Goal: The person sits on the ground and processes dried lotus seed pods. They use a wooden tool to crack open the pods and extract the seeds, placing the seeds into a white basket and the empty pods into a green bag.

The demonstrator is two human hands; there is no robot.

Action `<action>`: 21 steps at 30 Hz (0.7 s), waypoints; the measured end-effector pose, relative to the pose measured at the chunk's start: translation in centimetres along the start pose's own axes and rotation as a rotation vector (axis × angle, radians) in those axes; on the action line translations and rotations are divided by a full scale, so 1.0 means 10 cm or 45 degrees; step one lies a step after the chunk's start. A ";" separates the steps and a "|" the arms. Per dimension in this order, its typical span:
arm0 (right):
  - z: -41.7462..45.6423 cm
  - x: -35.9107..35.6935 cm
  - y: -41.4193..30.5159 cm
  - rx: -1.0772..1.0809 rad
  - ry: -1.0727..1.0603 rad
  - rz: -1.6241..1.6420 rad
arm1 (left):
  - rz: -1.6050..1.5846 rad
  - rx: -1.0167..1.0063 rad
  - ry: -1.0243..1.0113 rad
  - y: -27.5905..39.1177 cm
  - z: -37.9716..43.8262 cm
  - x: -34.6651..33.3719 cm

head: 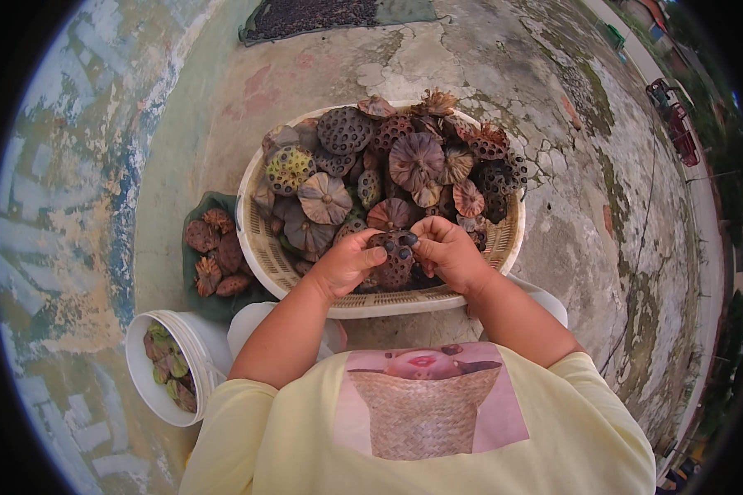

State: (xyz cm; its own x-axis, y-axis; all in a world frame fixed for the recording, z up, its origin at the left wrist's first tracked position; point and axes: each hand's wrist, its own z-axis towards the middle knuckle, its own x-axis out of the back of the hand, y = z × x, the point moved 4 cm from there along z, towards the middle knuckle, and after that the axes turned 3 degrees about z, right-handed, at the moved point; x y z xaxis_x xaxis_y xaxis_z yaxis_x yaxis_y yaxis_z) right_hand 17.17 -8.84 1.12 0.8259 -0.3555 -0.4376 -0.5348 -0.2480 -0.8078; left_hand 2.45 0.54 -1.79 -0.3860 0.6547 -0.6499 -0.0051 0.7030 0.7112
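My left hand (358,255) grips a brown dried lotus seed pod (391,271) by its side, thumb against the pitted face. Dark seeds sit in several of its holes. At the pod's right edge, my right hand (449,252) pinches a dark lotus seed (408,239) between thumb and fingers. Both hands are over the near side of a wide cream plastic basket (378,309). Dried lotus pods fill most of it, among them a yellow-green one (290,170), a dark grey one (345,130) and a purplish one lying stem side up (417,161).
Left of the basket, a green mesh sack (197,207) holds several reddish-brown pods (229,252). A white bucket (205,365) with greenish pods (168,365) stands by the painted wall (74,247). Dark seeds (312,15) are spread on a green net (405,11) across the cracked concrete (569,241).
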 end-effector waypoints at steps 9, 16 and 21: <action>0.01 0.10 -0.07 0.036 -0.079 -0.291 | 0.356 -0.066 0.184 0.16 0.01 -0.05; 0.06 0.05 -0.04 -0.070 0.044 -0.530 | 1.086 -0.261 0.209 0.19 0.06 0.00; 0.09 0.06 0.04 -0.231 0.051 -0.197 | 1.265 -0.263 0.271 0.21 0.03 0.07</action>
State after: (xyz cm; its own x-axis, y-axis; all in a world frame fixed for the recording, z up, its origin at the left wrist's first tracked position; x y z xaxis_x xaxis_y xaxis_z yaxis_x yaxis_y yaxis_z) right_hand 17.58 -8.34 0.15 0.8945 -0.3355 -0.2954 -0.4290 -0.4584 -0.7783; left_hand 2.42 2.53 -0.78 -0.4575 0.8365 0.3015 0.2546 -0.2017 0.9458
